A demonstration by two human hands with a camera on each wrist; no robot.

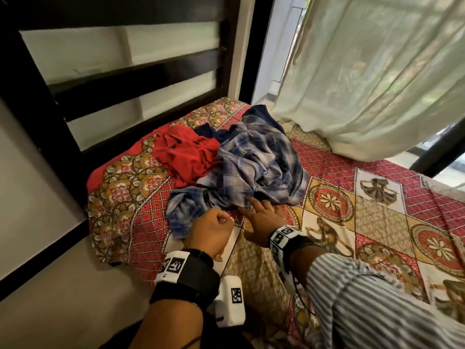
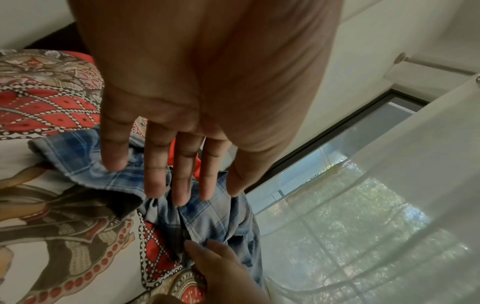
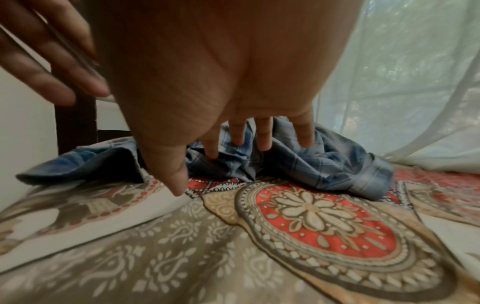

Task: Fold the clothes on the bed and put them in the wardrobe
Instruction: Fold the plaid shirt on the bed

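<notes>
A crumpled blue plaid shirt (image 1: 259, 167) lies on the patterned bedsheet (image 1: 352, 222). A red garment (image 1: 186, 154) lies bunched at its left, and a navy garment (image 1: 261, 112) shows behind it. My left hand (image 1: 214, 227) hovers over the shirt's near-left sleeve end. In the left wrist view its fingers (image 2: 182, 174) are straight and hold nothing. My right hand (image 1: 259, 210) reaches to the shirt's near edge, and its straight fingertips (image 3: 263, 142) touch the plaid cloth (image 3: 324, 164) without gripping it.
A dark wooden headboard (image 1: 125, 79) stands behind the pile. A sheer white curtain (image 1: 377, 71) hangs at the right and drapes onto the bed. A pale wall (image 1: 37, 172) borders the bed on the left. Bare sheet spreads to the right and in front of the pile.
</notes>
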